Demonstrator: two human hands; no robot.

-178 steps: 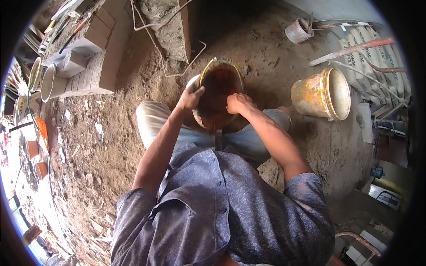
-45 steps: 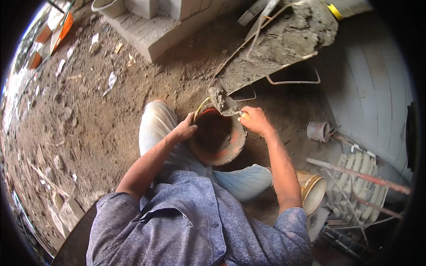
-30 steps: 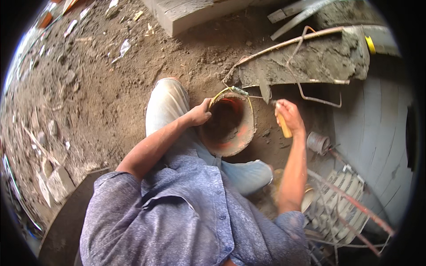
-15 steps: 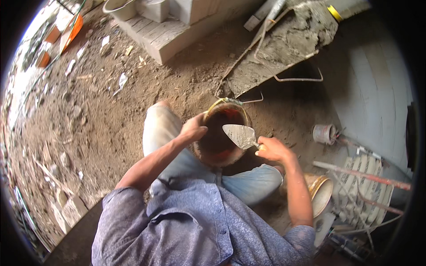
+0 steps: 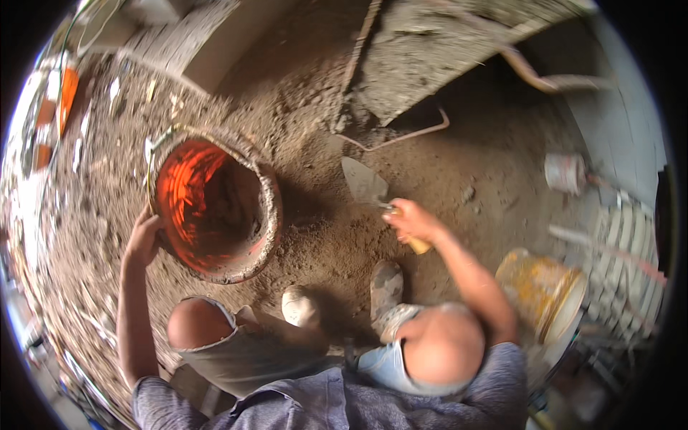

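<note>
A large bucket [image 5: 269, 197] with a glowing orange-red inside and a mortar-crusted rim is to the left in front of my knees, its mouth facing up toward me. My left hand [image 5: 145, 236] grips its left side by the rim. A wire handle [image 5: 166, 136] lies against the far left of that rim. In my right hand [image 5: 416, 221], closed round the yellowish handle, is a pointing trowel [image 5: 365, 182]. The pale, pointed blade is over bare dirt to the right of the bucket, apart from it.
A mortar-covered board [image 5: 423, 61] with a bent metal rod [image 5: 401, 141] extends at the far right. At far left stands a concrete block [image 5: 215, 54]. Rightward, a yellow-stained bucket [image 5: 534, 290] lies tipped, with a small pail [image 5: 565, 173] beyond it. My shoes [image 5: 301, 304] rest on the dirt.
The bucket has moved left from between my legs, my left hand still on it. My right hand has shifted slightly left with the trowel. My knees have drawn back, and the view has shifted.
</note>
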